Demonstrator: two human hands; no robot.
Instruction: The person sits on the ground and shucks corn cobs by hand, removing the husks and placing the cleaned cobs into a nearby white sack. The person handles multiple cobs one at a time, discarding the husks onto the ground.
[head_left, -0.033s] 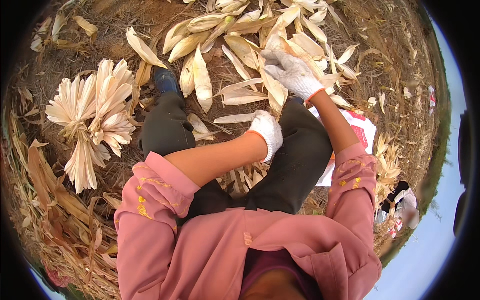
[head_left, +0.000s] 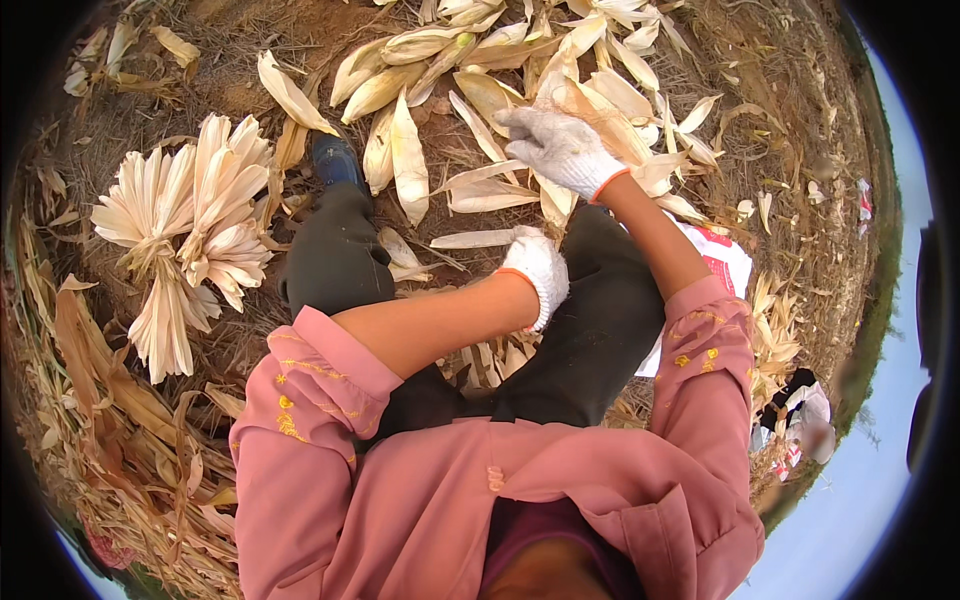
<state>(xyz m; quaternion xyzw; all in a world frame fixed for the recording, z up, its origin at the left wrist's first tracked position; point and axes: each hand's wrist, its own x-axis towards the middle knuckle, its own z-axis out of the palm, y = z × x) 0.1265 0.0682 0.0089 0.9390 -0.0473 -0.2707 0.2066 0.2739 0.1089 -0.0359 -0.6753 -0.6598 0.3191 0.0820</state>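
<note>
My left hand [head_left: 540, 275], in a white knit glove, is closed beside my right thigh. The tip of a pale dry corn husk [head_left: 470, 240] lies against it, and what the fingers hold, if anything, is hidden. Farther off, my right hand [head_left: 565, 148], gloved in white with an orange cuff, reaches over a heap of loose corn husks [head_left: 615, 95]. Its fingers stretch out to the left, apart from one another, with husks under and around them. Several husks [head_left: 408, 165] lie between my feet. At the left sit gathered bunches of husks [head_left: 160, 210], fanned out at their ends.
Dry leaves and stalks [head_left: 110, 400] are heaped along my left side. By my right thigh lies a white and red sheet or bag [head_left: 725, 255], partly under my arm. More husks [head_left: 775, 320] and a dark and white bundle [head_left: 800, 410] are at the far right.
My right hand has shifted slightly left over the husk heap. My left hand stays nearly in place, and the whole view has moved a little.
</note>
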